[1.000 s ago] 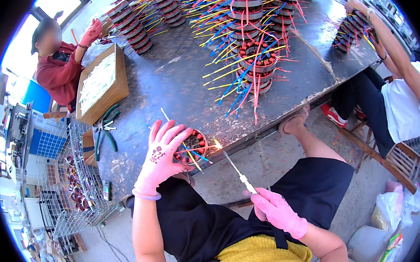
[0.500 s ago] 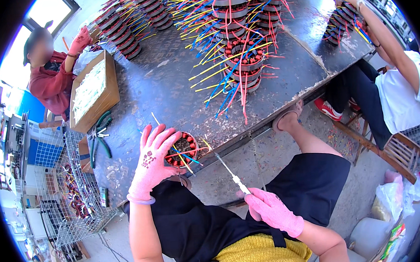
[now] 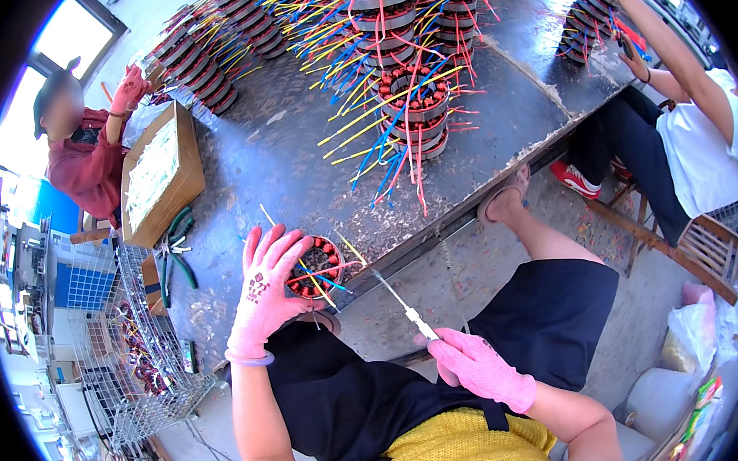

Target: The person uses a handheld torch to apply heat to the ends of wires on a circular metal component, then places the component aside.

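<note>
My left hand (image 3: 260, 296), in a pink work glove, grips a ring-shaped motor stator (image 3: 332, 256) at the table's near edge. Its fingers lie over the left side and the thumb is by the lower rim. Red coils line this ring, and yellow, blue and red lead wires (image 3: 328, 276) come out of it toward the right. In my right hand (image 3: 481, 366), gloved in pink too, is a slim tool (image 3: 420, 320) with a white handle and a long thin shaft. Its tip is close to the wire ends; whether it touches them I cannot tell.
Stacked stators (image 3: 417, 115) with bristling wires stand across the dark table (image 3: 274, 164). Green-handled pliers (image 3: 177, 256) lie beside a cardboard box (image 3: 192, 160). A wire basket (image 3: 138, 359) stands left. One person (image 3: 90, 166) works at far left, another (image 3: 698, 146) sits at right.
Most of the scene sits slightly farther left in the picture. My hands keep their holds, and the tool's tip stays near the wires. At right, the other person's lower hand has moved off the stack.
</note>
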The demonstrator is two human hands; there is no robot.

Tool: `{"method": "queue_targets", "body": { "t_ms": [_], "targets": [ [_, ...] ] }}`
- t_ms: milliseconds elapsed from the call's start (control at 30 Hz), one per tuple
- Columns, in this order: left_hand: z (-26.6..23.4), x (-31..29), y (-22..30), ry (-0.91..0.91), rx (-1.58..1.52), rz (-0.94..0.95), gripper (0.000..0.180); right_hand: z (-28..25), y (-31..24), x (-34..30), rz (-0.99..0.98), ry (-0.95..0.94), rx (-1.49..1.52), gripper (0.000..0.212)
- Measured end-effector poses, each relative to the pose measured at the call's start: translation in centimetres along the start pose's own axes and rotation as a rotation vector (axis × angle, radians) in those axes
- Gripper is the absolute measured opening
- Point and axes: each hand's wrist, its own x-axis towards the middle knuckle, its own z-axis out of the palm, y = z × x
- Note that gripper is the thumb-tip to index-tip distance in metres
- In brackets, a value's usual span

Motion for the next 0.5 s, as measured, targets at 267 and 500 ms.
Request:
{"method": "queue_targets", "body": {
  "t_ms": [267, 500],
  "targets": [
    [-0.1, 0.0, 0.3, -0.021, 0.027, -0.015, 0.094, 0.0, -0.3, 0.1, -0.044, -0.017, -0.079, 0.032],
    [-0.3, 0.1, 0.4, -0.024, 0.021, -0.012, 0.091, -0.1, 0.8, 0.1, -0.161, -0.01, -0.09, 0.032]
  ]
}}
